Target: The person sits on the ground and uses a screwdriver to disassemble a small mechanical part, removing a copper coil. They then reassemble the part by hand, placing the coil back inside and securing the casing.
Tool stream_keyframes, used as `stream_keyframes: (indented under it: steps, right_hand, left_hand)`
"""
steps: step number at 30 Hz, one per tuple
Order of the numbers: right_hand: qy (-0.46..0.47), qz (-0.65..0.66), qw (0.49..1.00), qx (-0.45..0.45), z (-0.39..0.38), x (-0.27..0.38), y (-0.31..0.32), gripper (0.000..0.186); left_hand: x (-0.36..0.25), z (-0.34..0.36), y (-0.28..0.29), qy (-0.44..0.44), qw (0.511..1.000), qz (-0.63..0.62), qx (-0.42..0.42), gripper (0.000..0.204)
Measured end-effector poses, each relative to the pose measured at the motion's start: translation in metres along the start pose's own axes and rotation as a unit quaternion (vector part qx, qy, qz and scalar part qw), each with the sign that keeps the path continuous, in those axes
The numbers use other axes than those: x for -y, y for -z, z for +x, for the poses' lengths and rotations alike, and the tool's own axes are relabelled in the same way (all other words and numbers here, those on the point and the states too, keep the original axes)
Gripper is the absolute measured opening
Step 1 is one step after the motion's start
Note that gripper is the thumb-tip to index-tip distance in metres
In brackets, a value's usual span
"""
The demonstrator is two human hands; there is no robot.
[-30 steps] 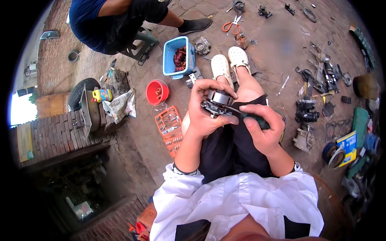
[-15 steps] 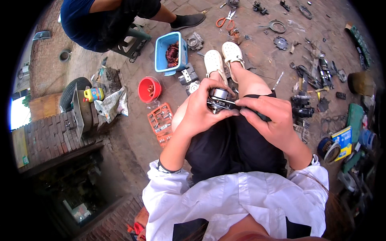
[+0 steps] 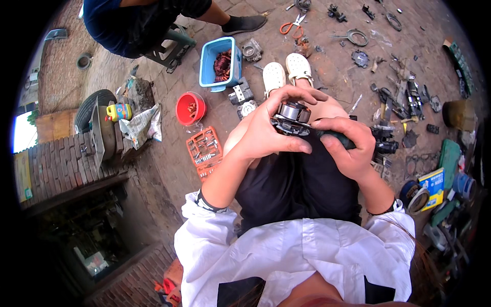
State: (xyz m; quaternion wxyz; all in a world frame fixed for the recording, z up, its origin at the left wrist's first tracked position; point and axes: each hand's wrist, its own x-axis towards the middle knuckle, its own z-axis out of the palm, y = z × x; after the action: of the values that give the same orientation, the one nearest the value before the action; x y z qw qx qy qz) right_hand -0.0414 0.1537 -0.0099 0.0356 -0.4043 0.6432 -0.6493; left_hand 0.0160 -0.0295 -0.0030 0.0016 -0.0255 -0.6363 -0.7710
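Head view: round metal motor part gripped by left hand above lap, dark-handled tool clenched in right hand. Since earlier frames, hands barely shifted; tool kept against part, work continuing.

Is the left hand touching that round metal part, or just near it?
Touching. The head view shows the left hand wrapped around the round metal part, fingers curled over its top and thumb pressed under it, with no gap between them.
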Motion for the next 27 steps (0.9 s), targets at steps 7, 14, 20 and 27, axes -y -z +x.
stream_keyframes:
  steps: [7,14,20,27]
  right_hand:
    - [-0.028,0.009,1.000,-0.008,-0.003,0.001,0.005,0.016]
    - [-0.021,-0.089,0.995,0.044,-0.003,-0.006,0.012,0.021]
    - [0.014,-0.126,0.991,0.035,-0.002,-0.010,0.010,0.022]
    - [0.047,-0.215,0.972,0.079,0.003,-0.012,0.017,0.025]
  left_hand:
    - [-0.003,-0.003,0.001,0.055,0.998,0.024,-0.002,0.054]
    - [0.008,-0.004,0.002,0.064,0.965,0.248,-0.046,0.043]
    - [0.009,-0.002,0.002,0.072,0.967,0.239,-0.055,0.039]
    - [0.020,-0.001,0.004,0.123,0.966,0.220,-0.064,0.039]
